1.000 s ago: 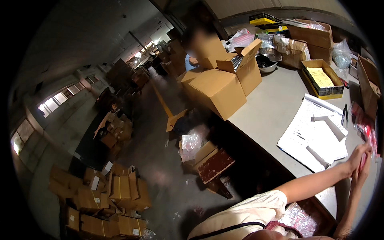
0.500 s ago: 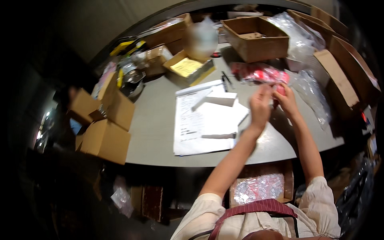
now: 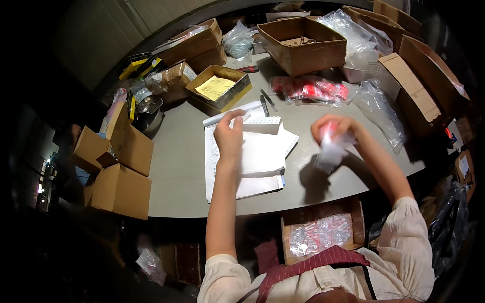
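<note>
My left hand (image 3: 230,136) is above the stacked white papers (image 3: 257,156), its thumb and forefinger pinched at the left edge of a folded white sheet with rows of small dots (image 3: 268,120). Over the grey table on the right, my right hand (image 3: 341,126) grips a small clear plastic bag with something red in it (image 3: 331,151). That bag is smeared by motion, so its contents cannot be made out. More clear bags with red contents (image 3: 316,90) lie in a pile beyond the right hand.
Two pens (image 3: 269,100) lie behind the papers. A yellow-and-black box (image 3: 222,90) holds a yellow note. Open cardboard boxes (image 3: 124,189) stand at the left, and a large one (image 3: 303,50) at the back. Clear plastic bags (image 3: 381,113) lie at the right beside more cartons.
My hands, together at the red bags before, are now apart. The left has moved left to the folded sheet; the right has drawn a bag nearer, away from the pile.
</note>
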A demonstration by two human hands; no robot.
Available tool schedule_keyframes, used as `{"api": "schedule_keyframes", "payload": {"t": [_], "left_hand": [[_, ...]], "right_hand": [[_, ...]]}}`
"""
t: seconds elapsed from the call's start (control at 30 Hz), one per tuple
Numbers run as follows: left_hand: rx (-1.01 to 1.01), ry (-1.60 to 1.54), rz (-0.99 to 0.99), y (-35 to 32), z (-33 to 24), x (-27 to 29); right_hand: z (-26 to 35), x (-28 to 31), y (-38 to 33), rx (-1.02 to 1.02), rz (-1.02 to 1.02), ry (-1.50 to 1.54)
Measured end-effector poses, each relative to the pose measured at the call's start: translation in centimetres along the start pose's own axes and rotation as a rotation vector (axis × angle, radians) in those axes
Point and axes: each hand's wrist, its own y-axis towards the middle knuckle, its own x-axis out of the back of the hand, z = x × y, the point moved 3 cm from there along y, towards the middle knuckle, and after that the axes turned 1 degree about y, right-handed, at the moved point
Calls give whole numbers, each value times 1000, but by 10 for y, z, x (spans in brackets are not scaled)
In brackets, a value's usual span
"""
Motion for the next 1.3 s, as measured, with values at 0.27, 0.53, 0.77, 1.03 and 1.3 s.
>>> {"api": "schedule_keyframes", "payload": {"t": [0.27,0.53,0.77,1.03,1.3], "left_hand": [[-273,516,49,9,18,-10],[-348,732,68,8,32,-5],[-438,973,128,1,47,-10],[-305,530,-141,9,40,11],[-377,907,-83,20,38,2]], "right_hand": [[1,-11,49,-435,-307,-1585],[-16,-21,46,131,-370,-1833],[-63,-11,3,-133,-290,-1794],[-44,0,-56,154,-625,-1509],[-30,-26,-40,457,-832,-1439]]}}
